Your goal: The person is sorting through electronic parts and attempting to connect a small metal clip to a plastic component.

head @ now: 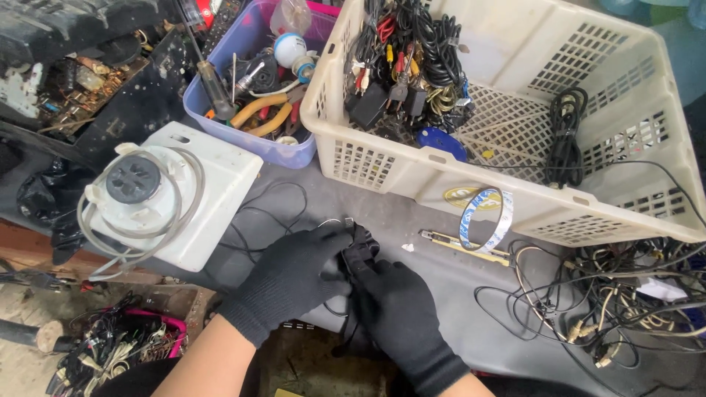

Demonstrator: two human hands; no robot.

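Both my hands wear black knit gloves and meet over the near edge of a grey work surface (412,220). My left hand (290,279) and my right hand (397,309) together grip a small black device (360,246) with a thin black cable (272,213) trailing from it. The cable loops away to the left across the surface. The gloves hide most of the device.
A cream plastic basket (515,198) of cables stands behind the hands. A purple tub (283,151) of tools is left of it. A white appliance base (162,198) sits at left. A tape roll (485,217), a utility knife (460,246) and tangled wires (625,301) lie at right.
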